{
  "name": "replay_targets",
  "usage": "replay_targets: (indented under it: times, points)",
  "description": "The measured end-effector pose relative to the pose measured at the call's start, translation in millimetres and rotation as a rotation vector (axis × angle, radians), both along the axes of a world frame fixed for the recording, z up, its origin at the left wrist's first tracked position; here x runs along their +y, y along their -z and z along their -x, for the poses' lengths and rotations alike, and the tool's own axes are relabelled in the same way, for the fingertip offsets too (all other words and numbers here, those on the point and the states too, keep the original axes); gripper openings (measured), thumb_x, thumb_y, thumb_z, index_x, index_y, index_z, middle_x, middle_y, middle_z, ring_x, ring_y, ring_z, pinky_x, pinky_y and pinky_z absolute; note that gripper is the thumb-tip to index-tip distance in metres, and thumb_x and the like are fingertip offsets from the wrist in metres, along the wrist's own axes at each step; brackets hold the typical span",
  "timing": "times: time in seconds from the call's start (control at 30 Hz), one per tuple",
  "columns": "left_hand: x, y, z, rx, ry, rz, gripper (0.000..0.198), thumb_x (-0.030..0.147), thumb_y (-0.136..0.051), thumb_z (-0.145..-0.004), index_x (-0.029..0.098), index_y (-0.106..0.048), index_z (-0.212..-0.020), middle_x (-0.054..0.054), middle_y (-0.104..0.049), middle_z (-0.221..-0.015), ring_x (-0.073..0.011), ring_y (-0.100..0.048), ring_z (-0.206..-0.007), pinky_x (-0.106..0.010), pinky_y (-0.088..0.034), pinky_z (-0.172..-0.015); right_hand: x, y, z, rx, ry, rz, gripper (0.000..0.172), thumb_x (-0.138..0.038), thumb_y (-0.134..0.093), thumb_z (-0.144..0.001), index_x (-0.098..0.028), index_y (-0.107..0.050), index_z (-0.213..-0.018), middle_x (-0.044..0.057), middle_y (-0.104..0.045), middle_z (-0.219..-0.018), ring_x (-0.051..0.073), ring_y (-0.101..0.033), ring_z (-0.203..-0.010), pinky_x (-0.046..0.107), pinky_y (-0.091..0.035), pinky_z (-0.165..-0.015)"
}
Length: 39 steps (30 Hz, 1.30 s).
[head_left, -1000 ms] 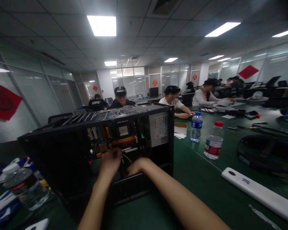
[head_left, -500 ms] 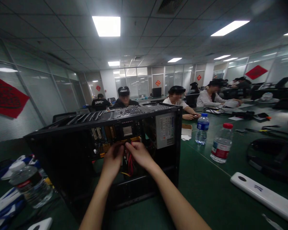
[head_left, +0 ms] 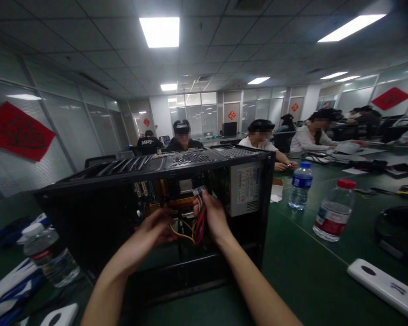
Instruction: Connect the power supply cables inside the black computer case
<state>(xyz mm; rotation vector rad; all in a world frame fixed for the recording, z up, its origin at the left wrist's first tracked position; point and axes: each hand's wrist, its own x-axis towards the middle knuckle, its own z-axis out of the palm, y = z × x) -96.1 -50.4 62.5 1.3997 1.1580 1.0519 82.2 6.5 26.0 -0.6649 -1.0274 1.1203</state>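
An open black computer case (head_left: 78, 226) stands in front of me, its inside facing me. My right hand (head_left: 216, 215) is closed on a white multi-pin power connector (head_left: 199, 190) and its bundle of coloured wires (head_left: 200, 222). The connector points up, just in front of the motherboard (head_left: 161, 188), and looks apart from it. Left of the bundle, my left hand (head_left: 156, 228) reaches in with fingers apart, close to a looping yellow wire (head_left: 182, 235). Whether it touches that wire is hard to see. The silver power supply (head_left: 245, 189) sits at the case's upper right.
Bottles stand on the green table: one blue-capped (head_left: 301, 185), one red-capped (head_left: 335, 210), and a white-capped one (head_left: 51, 256) left of the case. A white bar-shaped object (head_left: 384, 285) lies at right. Co-workers (head_left: 258, 138) sit beyond the case.
My hands have drawn apart. The right hand has brought the connector up and right into sight with its wires, while the left has moved down and left. The view has shifted slightly.
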Motion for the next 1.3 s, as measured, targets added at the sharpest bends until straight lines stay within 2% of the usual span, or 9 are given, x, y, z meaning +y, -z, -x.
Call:
replay_targets:
  times: [0.1,0.23,0.3,0.47,0.63,0.77,0.97,1.13,1.3]
  points:
    - [1,-5.3,4,-0.083,-0.003,0.003,0.040,0.031,-0.074,-0.075,0.016,-0.065,-0.111,-0.010,-0.071,-0.114,-0.0232,-0.069,-0.101,-0.033,-0.054,-0.091,2,-1.6,0,0.002,-0.001,0.007,0.056,-0.072,-0.055,-0.077,-0.017,-0.062,-0.067,-0.001,-0.056,-0.048,0.012,-0.050,-0.043,0.022,-0.038,-0.046]
    - [10,-2.7,-4,-0.228,-0.165,-0.086,0.048,0.031,-0.082,-0.066,0.014,-0.068,-0.108,-0.010,-0.075,-0.104,-0.0224,-0.070,-0.098,-0.033,-0.053,-0.094,0,-2.7,2,-0.024,0.034,-0.005,0.056,-0.072,-0.053,-0.079,-0.017,-0.062,-0.069,-0.001,-0.057,-0.051,0.012,-0.049,-0.044,0.023,-0.038,-0.046]
    - [12,-0.5,-12,-0.278,-0.202,-0.114,0.052,0.033,-0.084,-0.061,0.014,-0.070,-0.107,-0.010,-0.076,-0.101,-0.0225,-0.071,-0.095,-0.035,-0.053,-0.094,-3,-1.6,3,-0.063,0.038,-0.033,0.056,-0.071,-0.052,-0.080,-0.018,-0.061,-0.069,-0.001,-0.055,-0.051,0.012,-0.048,-0.044,0.023,-0.037,-0.046]
    - [7,-0.6,-31,-0.284,-0.145,-0.103,0.050,0.037,-0.081,-0.063,0.013,-0.072,-0.106,-0.011,-0.076,-0.099,-0.0248,-0.071,-0.096,-0.037,-0.055,-0.092,-9,5.1,5,-0.221,0.069,-0.202,0.050,-0.062,-0.052,-0.087,-0.019,-0.053,-0.061,-0.003,-0.048,-0.053,0.011,-0.042,-0.050,0.024,-0.034,-0.051]
    - [6,-0.6,-39,-0.309,-0.194,-0.146,0.053,0.035,-0.082,-0.061,0.013,-0.070,-0.107,-0.011,-0.075,-0.096,-0.0245,-0.071,-0.092,-0.037,-0.056,-0.086,-14,6.1,1,-0.244,0.129,-0.290,0.042,-0.048,-0.053,-0.090,-0.018,-0.051,-0.060,-0.001,-0.049,-0.059,0.013,-0.046,-0.059,0.026,-0.038,-0.058]
    - [9,1.1,-43,-0.324,-0.271,-0.168,0.054,0.036,-0.082,-0.059,0.013,-0.069,-0.106,-0.008,-0.075,-0.089,-0.0232,-0.071,-0.088,-0.035,-0.055,-0.084,-17,3.7,-1,-0.234,0.059,-0.311,0.033,-0.042,-0.054,-0.089,-0.018,-0.058,-0.068,0.000,-0.055,-0.066,0.014,-0.049,-0.065,0.026,-0.040,-0.063]
    - [13,5.1,-43,-0.273,-0.390,-0.229,0.053,0.039,-0.082,-0.057,0.013,-0.069,-0.101,-0.007,-0.074,-0.087,-0.0223,-0.070,-0.084,-0.031,-0.053,-0.078,-15,7.7,2,-0.348,-0.013,-0.284,0.038,-0.043,-0.056,-0.088,-0.018,-0.050,-0.059,-0.004,-0.041,-0.056,0.010,-0.037,-0.054,0.023,-0.032,-0.053]
    - [11,4.4,-51,-0.228,-0.441,-0.268,0.043,0.039,-0.080,-0.060,0.015,-0.070,-0.094,-0.008,-0.075,-0.092,-0.0243,-0.069,-0.093,-0.032,-0.053,-0.082,-14,6.5,0,-0.286,-0.069,-0.235,0.038,-0.047,-0.057,-0.088,-0.018,-0.057,-0.063,-0.003,-0.051,-0.059,0.011,-0.044,-0.056,0.023,-0.037,-0.055]
    - [14,8.9,-60,-0.400,-0.494,-0.208,0.043,0.036,-0.081,-0.056,0.015,-0.070,-0.092,-0.007,-0.075,-0.092,-0.0227,-0.070,-0.087,-0.032,-0.054,-0.079,-17,3.0,-2,-0.242,-0.122,-0.206,0.039,-0.050,-0.058,-0.086,-0.018,-0.062,-0.066,-0.001,-0.059,-0.062,0.012,-0.050,-0.056,0.023,-0.042,-0.055]
